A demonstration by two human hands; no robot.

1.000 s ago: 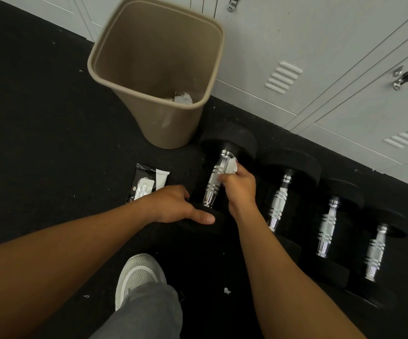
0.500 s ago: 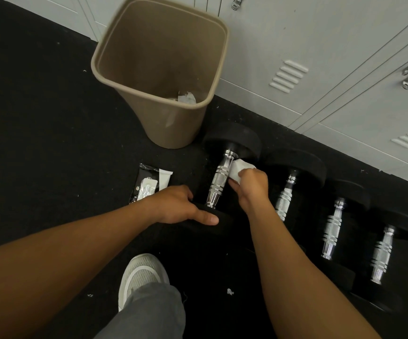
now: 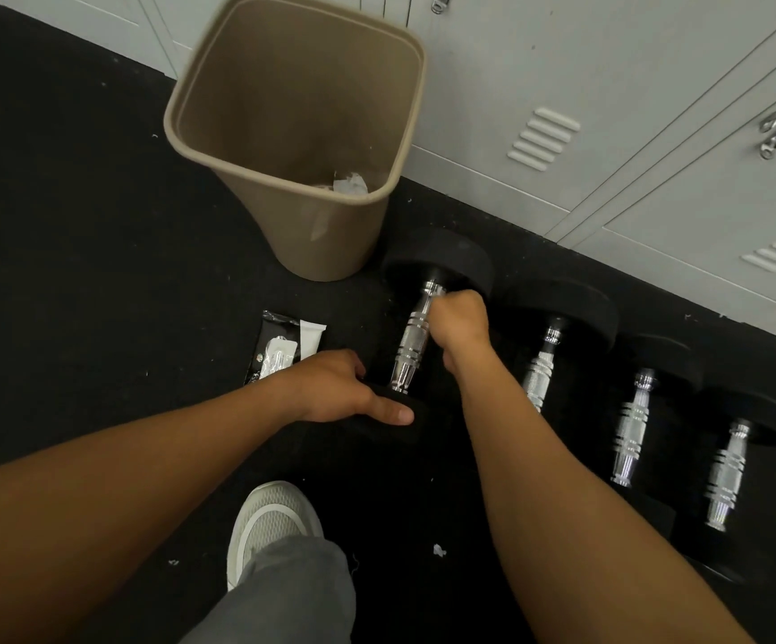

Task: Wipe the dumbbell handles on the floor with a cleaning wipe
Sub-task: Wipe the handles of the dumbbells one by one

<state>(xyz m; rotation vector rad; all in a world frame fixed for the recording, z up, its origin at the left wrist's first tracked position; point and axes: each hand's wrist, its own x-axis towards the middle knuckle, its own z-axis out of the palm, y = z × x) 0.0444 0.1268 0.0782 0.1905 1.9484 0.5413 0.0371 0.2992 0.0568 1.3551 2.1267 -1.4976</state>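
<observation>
The cleaning wipe is almost wholly hidden inside the right hand point(image 3: 460, 325); only a pale sliver shows at the fist's upper edge, too small to make out clearly. That hand is curled tight around the upper part of the chrome handle point(image 3: 411, 339) of the first dumbbell point(image 3: 439, 267), so the handle's top end, next to the far weight head, is largely covered. The near weight head of this dumbbell merges into the black floor point(image 3: 74, 271) and is hard to trace; the left hand point(image 3: 335, 388) rests on it with fingers laid fairly straight, the thumb stretched out flat along the top.

The first dumbbell lies on the floor just right of the tan waste bin point(image 3: 302, 234), its long axis running from the near head under the left hand up and slightly rightward toward the grey lockers point(image 3: 655, 132). Three more dumbbells point(image 3: 539, 378) lie beside it to the right, handles roughly parallel; their near heads are dim against the floor, and the right forearm crosses the second one.

A crumpled white scrap sits at the bottom of the bin. A black wipe packet point(image 3: 283, 346) lies on the floor left of the first dumbbell, its lower end hidden behind the left wrist. A grey trouser leg and a white shoe point(image 3: 269, 518) sit at the lower edge, the shoe's heel covered by the leg.
</observation>
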